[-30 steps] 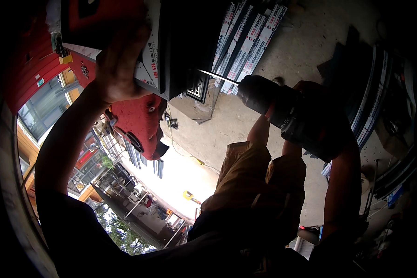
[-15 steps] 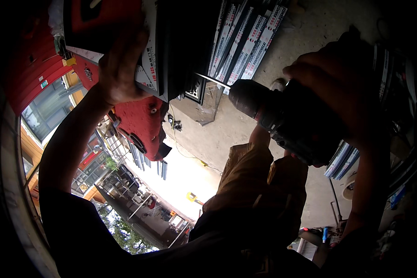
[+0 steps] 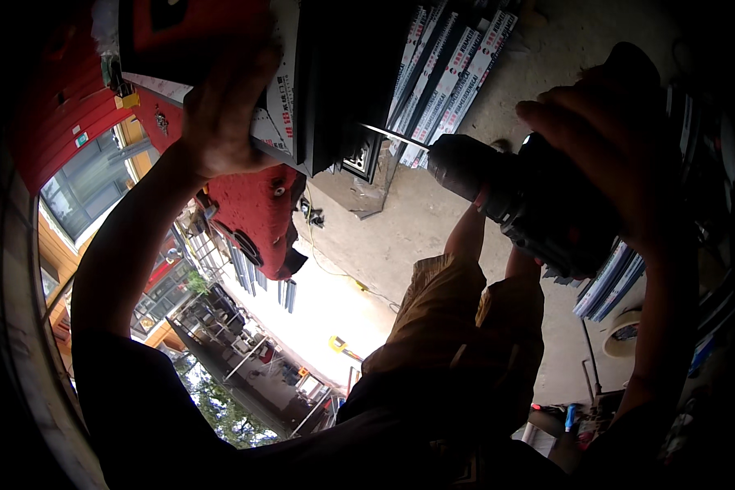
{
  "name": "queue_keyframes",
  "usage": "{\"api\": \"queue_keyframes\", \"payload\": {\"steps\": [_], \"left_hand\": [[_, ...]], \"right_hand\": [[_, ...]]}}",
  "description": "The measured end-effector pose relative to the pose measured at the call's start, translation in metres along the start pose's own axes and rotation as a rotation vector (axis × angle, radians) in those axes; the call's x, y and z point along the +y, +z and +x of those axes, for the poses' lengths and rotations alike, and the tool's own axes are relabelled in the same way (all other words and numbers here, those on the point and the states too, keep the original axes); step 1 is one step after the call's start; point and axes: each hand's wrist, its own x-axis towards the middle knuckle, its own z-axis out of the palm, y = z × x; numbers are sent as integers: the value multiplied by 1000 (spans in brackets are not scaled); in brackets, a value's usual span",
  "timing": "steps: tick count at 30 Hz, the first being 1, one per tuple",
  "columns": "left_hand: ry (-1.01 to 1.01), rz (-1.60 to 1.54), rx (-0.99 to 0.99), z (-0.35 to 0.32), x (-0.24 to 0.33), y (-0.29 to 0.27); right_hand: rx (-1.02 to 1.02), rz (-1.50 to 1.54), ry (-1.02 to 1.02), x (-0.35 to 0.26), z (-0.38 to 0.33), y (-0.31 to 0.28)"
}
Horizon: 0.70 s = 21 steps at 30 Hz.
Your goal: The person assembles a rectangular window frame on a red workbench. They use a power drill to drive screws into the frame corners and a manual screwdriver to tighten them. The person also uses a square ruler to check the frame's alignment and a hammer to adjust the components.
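The right hand (image 3: 621, 155), fingers wrapped tight around a dark power drill (image 3: 531, 208), aims its thin bright bit (image 3: 394, 135) leftward at the edge of a black framed panel (image 3: 347, 82) in the upper middle. The left hand (image 3: 224, 106) presses flat against that panel's white-labelled face, steadying it. The bit tip appears to meet the frame edge beside a small black bracket (image 3: 359, 159), so drilling or screw-driving looks only just under way; whether anything is already fastened cannot be told.
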Motion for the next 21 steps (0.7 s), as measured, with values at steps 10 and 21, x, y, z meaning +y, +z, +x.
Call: {"api": "queue_keyframes", "payload": {"steps": [10,21], "left_hand": [[-40,-71,6,1,2,0],[1,1,-49,-6,1,0]], "right_hand": [[42,-104,15,-6,11,-12],[-11,-118,-21,-9,13,-10]]}}
